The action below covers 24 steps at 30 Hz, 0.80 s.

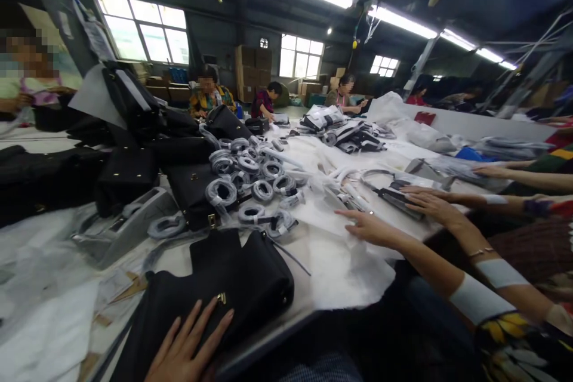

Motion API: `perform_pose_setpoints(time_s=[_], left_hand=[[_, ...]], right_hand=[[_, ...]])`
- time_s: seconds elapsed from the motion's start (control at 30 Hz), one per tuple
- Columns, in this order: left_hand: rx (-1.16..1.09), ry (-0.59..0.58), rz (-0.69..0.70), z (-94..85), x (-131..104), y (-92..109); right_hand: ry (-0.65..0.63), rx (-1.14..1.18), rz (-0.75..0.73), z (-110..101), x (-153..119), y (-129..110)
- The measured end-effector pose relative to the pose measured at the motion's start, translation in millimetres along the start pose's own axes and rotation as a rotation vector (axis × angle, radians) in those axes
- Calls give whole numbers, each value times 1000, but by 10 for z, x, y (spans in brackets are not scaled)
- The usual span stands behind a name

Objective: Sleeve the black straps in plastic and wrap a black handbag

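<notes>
My left hand (185,349) lies flat on a black leather handbag (242,277) at the near edge of the table, fingers spread and pointing up to the right, gripping nothing. The fingertips end just below the bag's small gold clasp (221,298). My right hand is out of view. Beyond the bag lies a heap of coiled straps wrapped in clear plastic (250,182).
A co-worker's two hands (367,228) reach in from the right over white wrapping paper (344,274); more arms lie further right. Several black bags (129,173) are piled at the left. Other people sit at the far side, near wrapped goods (344,131).
</notes>
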State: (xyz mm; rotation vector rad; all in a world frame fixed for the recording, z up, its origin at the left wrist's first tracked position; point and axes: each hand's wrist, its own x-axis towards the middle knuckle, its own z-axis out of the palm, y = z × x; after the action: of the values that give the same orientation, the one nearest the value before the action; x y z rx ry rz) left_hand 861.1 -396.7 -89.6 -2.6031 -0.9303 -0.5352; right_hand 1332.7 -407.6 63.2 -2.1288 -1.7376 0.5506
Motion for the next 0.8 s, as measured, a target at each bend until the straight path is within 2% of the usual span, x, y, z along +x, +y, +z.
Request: perform_pose_setpoints(time_s=[0.1, 0.17, 0.2, 0.23, 0.3, 0.37, 0.47, 0.53, 0.63, 0.8], left_hand=[[20, -43, -28, -147, 39, 60], [9, -84, -51, -220, 59, 106], [0, -104, -63, -249, 67, 125], [-11, -116, -72, -272, 76, 139], [-34, -130, -86, -305, 90, 158], [-52, -137, -87, -322, 99, 163], [-46, -154, -71, -336, 92, 143], [-35, -167, -55, -362, 66, 111], [-42, -166, -24, -449, -8, 63], [-58, -182, -9, -551, -94, 115]], right_hand=[[213, -393, -33, 140, -136, -106], [311, -470, -180, 281, -263, -365], [307, -452, -318, 381, -325, -529], [250, -412, -489, 501, -378, -701], [81, -349, -789, 796, -430, -1013], [-17, -347, -953, 1116, -394, -1223], [1, -385, -1025, 1491, -251, -1307], [30, -414, -1055, 1610, -197, -1276], [32, -436, -1094, 1636, -267, -1242], [-52, -398, -1030, 1687, -508, -1236]])
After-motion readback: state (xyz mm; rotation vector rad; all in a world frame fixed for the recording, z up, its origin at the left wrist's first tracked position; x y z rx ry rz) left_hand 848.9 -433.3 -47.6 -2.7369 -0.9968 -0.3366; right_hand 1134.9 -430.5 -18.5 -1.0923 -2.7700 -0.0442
